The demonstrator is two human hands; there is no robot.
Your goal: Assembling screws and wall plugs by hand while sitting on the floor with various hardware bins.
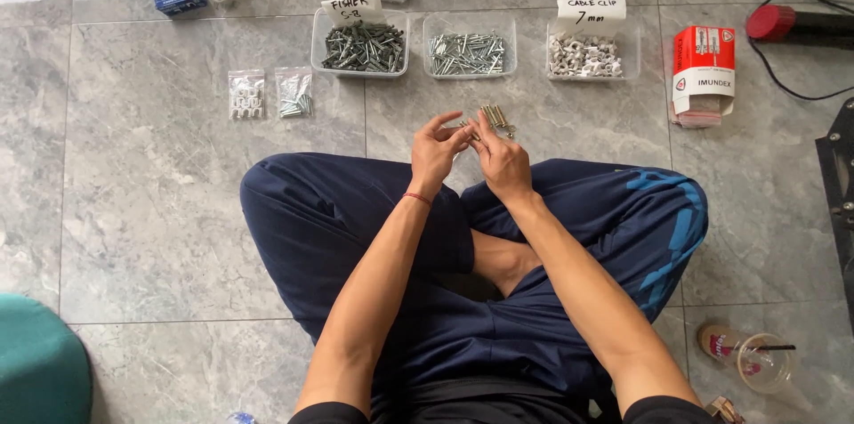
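grey marble floor tiles [160,193] are stretching out under a person sitting cross-legged in dark blue trousers [356,219]. the right hand [503,161] is closing around a small bundle of metal screws [495,116], holding them upright just above the knees. the left hand [436,150] is pinching at the bundle with thumb and forefinger, touching it. clear plastic trays [469,44] of fasteners are lying just beyond, with two small bags [269,93] to the left.
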